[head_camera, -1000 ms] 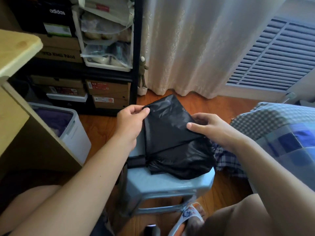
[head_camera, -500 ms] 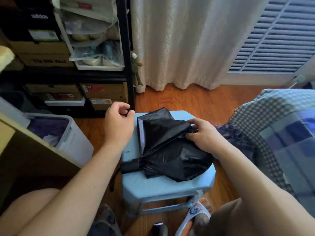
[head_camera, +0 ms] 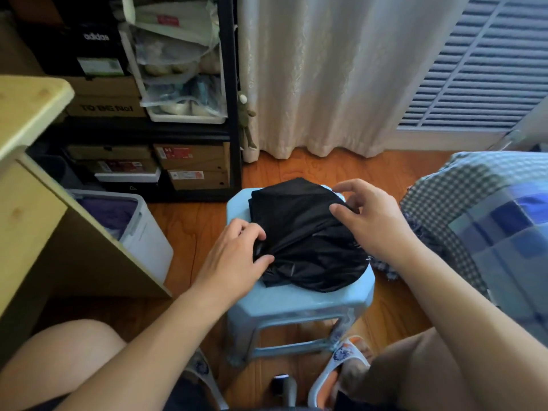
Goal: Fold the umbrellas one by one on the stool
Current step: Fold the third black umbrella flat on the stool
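A black umbrella (head_camera: 302, 232), collapsed with its canopy bunched flat, lies on the light blue plastic stool (head_camera: 296, 304). My left hand (head_camera: 234, 259) is at the umbrella's near left side, fingers and thumb curled round the gathered fabric there. My right hand (head_camera: 373, 221) is at the canopy's right edge. Its thumb and fingers pinch a fold of black fabric. The umbrella's handle is hidden under the fabric and my left hand.
A dark checked cloth (head_camera: 382, 266) pokes out just right of the stool, beside the checked bedding (head_camera: 474, 203). A wooden desk (head_camera: 32, 185) and a white bin (head_camera: 142, 232) stand on the left, a shelf of shoe boxes (head_camera: 189, 164) behind. My slippered feet (head_camera: 341, 360) are under the stool.
My left hand dropped from the stool's far left edge to the umbrella's near left side and took hold of it. The right hand shifted to the canopy's right edge. The canopy lies flatter.
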